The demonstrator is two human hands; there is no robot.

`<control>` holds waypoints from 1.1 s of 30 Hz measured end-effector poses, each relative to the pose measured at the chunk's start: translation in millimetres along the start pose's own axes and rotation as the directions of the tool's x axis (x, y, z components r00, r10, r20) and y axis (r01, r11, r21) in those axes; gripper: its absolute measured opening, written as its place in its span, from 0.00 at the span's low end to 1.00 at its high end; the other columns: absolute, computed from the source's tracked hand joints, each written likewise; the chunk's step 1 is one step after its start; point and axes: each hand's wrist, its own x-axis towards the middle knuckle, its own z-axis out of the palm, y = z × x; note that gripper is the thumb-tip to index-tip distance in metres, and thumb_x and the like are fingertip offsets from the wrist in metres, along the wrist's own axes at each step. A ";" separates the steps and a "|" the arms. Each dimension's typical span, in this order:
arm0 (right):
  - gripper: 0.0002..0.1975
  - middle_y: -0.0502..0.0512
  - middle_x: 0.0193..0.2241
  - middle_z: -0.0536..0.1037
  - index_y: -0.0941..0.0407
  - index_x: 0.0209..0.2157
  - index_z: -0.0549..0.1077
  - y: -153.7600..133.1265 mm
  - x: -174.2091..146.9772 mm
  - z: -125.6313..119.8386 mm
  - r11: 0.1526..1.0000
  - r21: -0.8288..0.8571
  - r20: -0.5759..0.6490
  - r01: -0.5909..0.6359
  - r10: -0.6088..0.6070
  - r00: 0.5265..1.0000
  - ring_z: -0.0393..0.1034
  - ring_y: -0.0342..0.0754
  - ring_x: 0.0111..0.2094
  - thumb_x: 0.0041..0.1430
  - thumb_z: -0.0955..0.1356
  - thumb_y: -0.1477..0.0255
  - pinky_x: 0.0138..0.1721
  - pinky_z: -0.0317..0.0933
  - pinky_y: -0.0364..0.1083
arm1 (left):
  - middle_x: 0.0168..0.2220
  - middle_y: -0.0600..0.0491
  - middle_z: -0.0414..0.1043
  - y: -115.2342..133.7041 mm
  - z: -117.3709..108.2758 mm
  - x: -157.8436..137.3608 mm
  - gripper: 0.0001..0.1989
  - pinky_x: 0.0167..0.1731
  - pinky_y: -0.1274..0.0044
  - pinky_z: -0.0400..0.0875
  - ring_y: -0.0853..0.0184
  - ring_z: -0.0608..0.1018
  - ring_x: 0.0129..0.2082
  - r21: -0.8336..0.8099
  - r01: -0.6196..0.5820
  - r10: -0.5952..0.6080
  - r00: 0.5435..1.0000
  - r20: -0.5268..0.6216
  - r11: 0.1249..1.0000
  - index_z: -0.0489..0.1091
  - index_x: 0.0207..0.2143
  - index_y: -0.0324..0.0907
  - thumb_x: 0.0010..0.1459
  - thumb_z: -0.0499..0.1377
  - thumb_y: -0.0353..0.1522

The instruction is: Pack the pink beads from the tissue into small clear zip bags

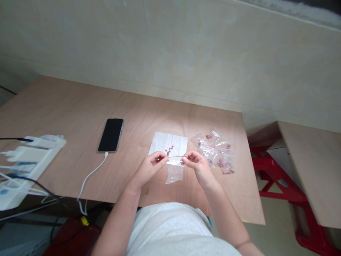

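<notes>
A thin red cord [175,156] is stretched taut between my two hands. One end is pinched by my left hand [157,160], the other by my right hand [193,160], thumbs against fingers. Beneath and just beyond them lies a white sheet of paper [158,141]. Several small pink beads [170,148] rest on it, with a small brownish piece [168,153] beside them. A clear plastic bag [174,174] lies flat below the cord, nearer to me. To the right of my right hand is a loose pile of clear zip bags [215,149] with small pink beads inside.
A black phone [111,135] lies on the wooden table [138,110], plugged into a white cable [89,176]. At the left stands a white power strip [39,160] with several cords. Past the table's right edge are a red stool [277,177] and another wooden table [311,160].
</notes>
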 end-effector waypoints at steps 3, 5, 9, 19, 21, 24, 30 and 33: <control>0.09 0.48 0.21 0.69 0.56 0.23 0.68 0.7 -0.5 -0.3 1.000 -0.029 0.011 0.009 -0.009 1.000 0.63 0.42 0.25 0.43 0.69 0.66 0.30 0.56 0.42 | 0.25 0.56 0.62 -2.7 -0.3 0.5 0.07 0.29 0.81 0.59 0.72 0.65 0.27 0.020 -0.034 0.035 0.999 -0.027 0.999 0.65 0.26 0.38 0.53 0.54 0.33; 0.09 0.50 0.24 0.71 0.56 0.25 0.69 -0.1 -1.2 -0.7 0.999 -0.043 0.052 0.006 -0.004 0.999 0.64 0.43 0.28 0.44 0.69 0.65 0.31 0.57 0.43 | 0.26 0.56 0.63 -4.1 -0.7 0.1 0.07 0.31 0.81 0.60 0.72 0.66 0.29 0.047 -0.052 0.053 0.998 -0.032 0.998 0.65 0.26 0.38 0.53 0.53 0.32; 0.10 0.53 0.31 0.73 0.56 0.29 0.71 -5.0 -2.5 0.4 0.997 -0.077 0.139 -0.011 0.022 0.990 0.66 0.46 0.35 0.46 0.68 0.64 0.38 0.58 0.45 | 0.26 0.56 0.62 -5.1 -1.1 -1.7 0.06 0.31 0.80 0.59 0.72 0.66 0.28 0.121 -0.073 0.076 0.997 -0.027 0.990 0.65 0.27 0.38 0.54 0.52 0.32; 0.07 0.51 0.26 0.72 0.57 0.25 0.71 3.8 3.4 2.7 0.951 -0.306 0.169 0.054 -0.002 0.986 0.65 0.45 0.30 0.48 0.67 0.67 0.36 0.57 0.44 | 0.26 0.56 0.60 -1.6 5.0 -3.5 0.07 0.29 0.80 0.59 0.72 0.64 0.27 0.197 -0.071 0.064 0.997 0.044 0.978 0.63 0.27 0.38 0.54 0.51 0.32; 0.07 0.51 0.23 0.71 0.58 0.24 0.69 7.9 4.7 2.4 0.929 -0.358 0.163 0.097 -0.040 0.986 0.64 0.44 0.29 0.49 0.66 0.68 0.34 0.56 0.44 | 0.26 0.56 0.61 1.4 6.6 -3.7 0.07 0.29 0.80 0.59 0.72 0.65 0.27 0.201 -0.059 0.045 0.996 0.076 0.978 0.63 0.27 0.38 0.54 0.50 0.33; 0.07 0.51 0.22 0.70 0.58 0.23 0.68 12.4 4.4 4.9 0.904 -0.407 0.142 0.133 -0.082 0.987 0.63 0.44 0.27 0.50 0.65 0.69 0.33 0.56 0.43 | 0.27 0.56 0.62 5.3 9.7 -3.9 0.09 0.29 0.80 0.60 0.72 0.65 0.28 0.192 -0.029 0.003 0.991 0.135 0.981 0.63 0.28 0.38 0.55 0.49 0.34; 0.07 0.51 0.21 0.68 0.58 0.23 0.66 21.5 0.3 17.5 0.877 -0.464 0.080 0.122 -0.096 0.992 0.61 0.44 0.26 0.50 0.63 0.69 0.29 0.55 0.43 | 0.25 0.56 0.62 -1.1 15.9 -1.6 0.11 0.27 0.80 0.60 0.72 0.65 0.27 0.217 0.019 -0.058 0.982 0.177 0.976 0.63 0.27 0.38 0.55 0.48 0.36; 0.08 0.51 0.22 0.69 0.58 0.23 0.66 23.5 0.9 17.2 0.903 -0.417 0.087 0.101 -0.071 0.994 0.62 0.44 0.26 0.50 0.64 0.67 0.30 0.55 0.42 | 0.26 0.56 0.62 -5.6 15.5 -1.1 0.10 0.28 0.80 0.60 0.72 0.65 0.27 0.229 -0.011 -0.025 0.988 0.154 0.973 0.63 0.26 0.38 0.54 0.48 0.34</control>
